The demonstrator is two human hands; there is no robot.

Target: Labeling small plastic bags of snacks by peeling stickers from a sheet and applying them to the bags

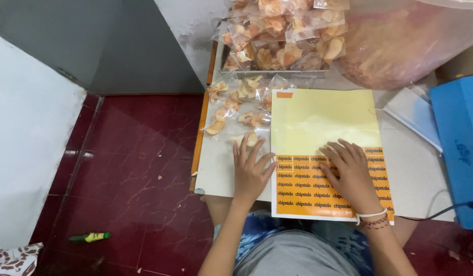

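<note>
The right hand [351,174] lay flat, fingers spread, gripping nothing, on the top row of orange stickers on the sticker sheet [323,122]. The left hand [251,171] pressed flat and open on the sheet's left edge. The small chip bags [236,110] lay just beyond it; the table [216,174] offered free room there.

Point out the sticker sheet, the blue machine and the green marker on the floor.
sticker sheet [318,120], head view, bare yellow upper part.
blue machine [459,148], head view, top face.
green marker [89,237], head view, middle of barrel.
</note>
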